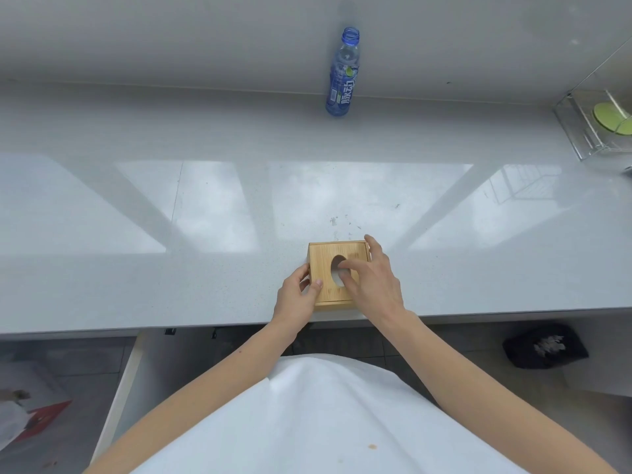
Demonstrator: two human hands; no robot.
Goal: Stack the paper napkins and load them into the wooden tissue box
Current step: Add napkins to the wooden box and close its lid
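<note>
A square wooden tissue box (326, 256) with an oval hole in its lid stands near the front edge of the pale counter. White paper shows inside the hole. My left hand (297, 295) grips the box's left side, thumb on the lid. My right hand (371, 278) lies over the lid's right half, with fingertips at the oval hole and one finger on the far right corner. No loose napkins are in view on the counter.
A blue plastic bottle (342, 75) stands at the back against the wall. A clear rack with a green dish (607, 126) sits at the far right. The counter edge (205, 326) runs just below the box. A black bin (545, 345) stands on the floor.
</note>
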